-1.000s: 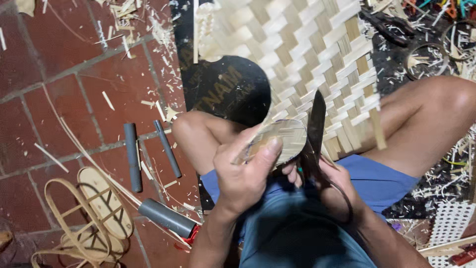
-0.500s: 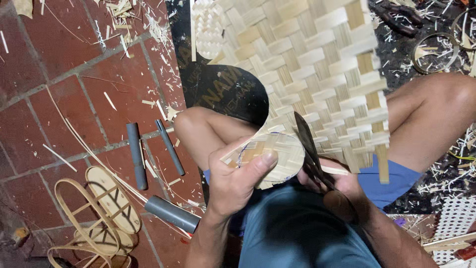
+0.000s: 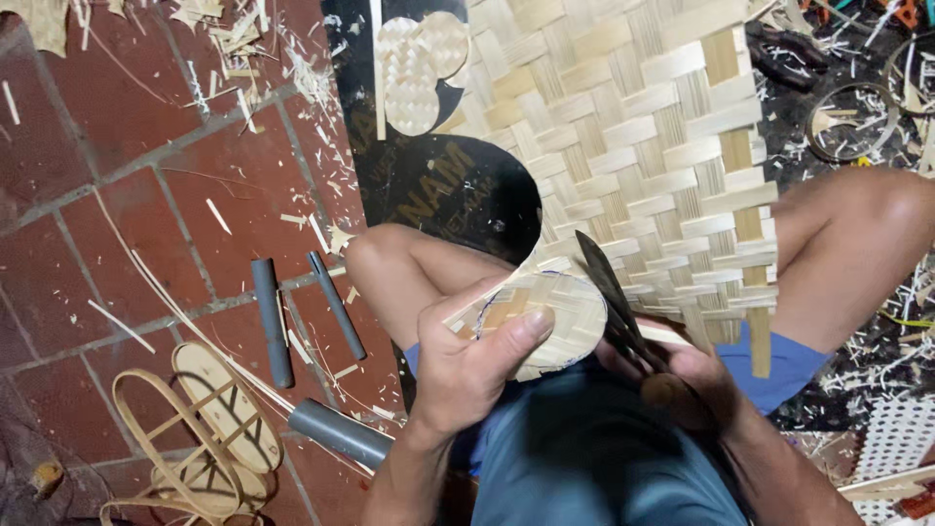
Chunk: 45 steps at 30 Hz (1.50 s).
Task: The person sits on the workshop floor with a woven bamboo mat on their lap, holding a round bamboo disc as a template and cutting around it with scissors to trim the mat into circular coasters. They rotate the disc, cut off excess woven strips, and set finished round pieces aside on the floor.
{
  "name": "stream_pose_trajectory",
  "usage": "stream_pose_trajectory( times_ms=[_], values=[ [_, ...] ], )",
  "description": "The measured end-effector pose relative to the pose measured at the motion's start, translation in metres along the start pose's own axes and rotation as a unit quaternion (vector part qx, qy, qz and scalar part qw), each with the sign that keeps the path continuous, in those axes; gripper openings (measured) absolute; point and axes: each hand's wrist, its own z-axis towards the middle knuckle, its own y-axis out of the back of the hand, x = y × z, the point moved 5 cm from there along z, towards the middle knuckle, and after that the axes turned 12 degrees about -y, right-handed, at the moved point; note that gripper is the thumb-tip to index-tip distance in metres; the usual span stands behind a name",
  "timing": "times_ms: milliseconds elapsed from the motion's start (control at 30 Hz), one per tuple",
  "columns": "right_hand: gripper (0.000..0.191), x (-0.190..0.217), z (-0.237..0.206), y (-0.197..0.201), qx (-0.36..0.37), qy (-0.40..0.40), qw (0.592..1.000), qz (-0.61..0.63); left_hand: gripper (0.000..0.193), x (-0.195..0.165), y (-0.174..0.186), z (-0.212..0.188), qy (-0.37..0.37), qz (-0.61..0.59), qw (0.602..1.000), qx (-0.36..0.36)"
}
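The left hand (image 3: 467, 365) is pinching a woven disc (image 3: 545, 326) steady, fingers clamped, while the right hand (image 3: 687, 380) (fist closed) is gripping shears (image 3: 609, 292) at its edge.

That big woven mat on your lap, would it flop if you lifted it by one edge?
Probably it bends rather than hangs limp: the woven mat is made of flat, pale strips that look springy. It seems light for its size, since it rests across bare knees. Its loose strip ends could snag or fray.
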Motion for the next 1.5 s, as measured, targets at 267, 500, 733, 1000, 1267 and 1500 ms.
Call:
stream_pose_trajectory(
  times_ms=[267, 500, 733, 1000, 1267, 1500],
  values=[
    [0.042, -0.021, 0.002, 0.009, -0.118, -0.361, 0.913, 0.146, 0.031, -0.006, -0.001, 0.008, -0.089, 0.153, 0.984, -0.028],
    [0.041, 0.006, -0.001, 0.003, -0.020, -0.244, 0.968, -0.060, 0.030, 0.006, -0.010, -0.002, 0.063, -0.099, 0.991, 0.064],
    [0.045, -0.013, 0.006, 0.000, -0.087, -0.258, 0.959, 0.086, 0.032, 0.010, -0.001, -0.001, 0.093, -0.100, 0.987, 0.080],
    [0.055, 0.005, 0.002, 0.004, -0.034, -0.132, 0.980, -0.144, 0.033, 0.013, 0.001, 0.002, 0.126, -0.146, 0.976, 0.101],
    [0.079, 0.017, -0.002, 0.010, -0.050, -0.127, 0.956, -0.259, 0.030, 0.011, 0.002, 0.006, 0.140, -0.106, 0.973, 0.151],
    [0.097, 0.020, -0.005, 0.014, -0.010, -0.049, 0.956, -0.290, 0.031, 0.016, 0.001, 0.008, 0.143, -0.087, 0.969, 0.182]
  ],
)
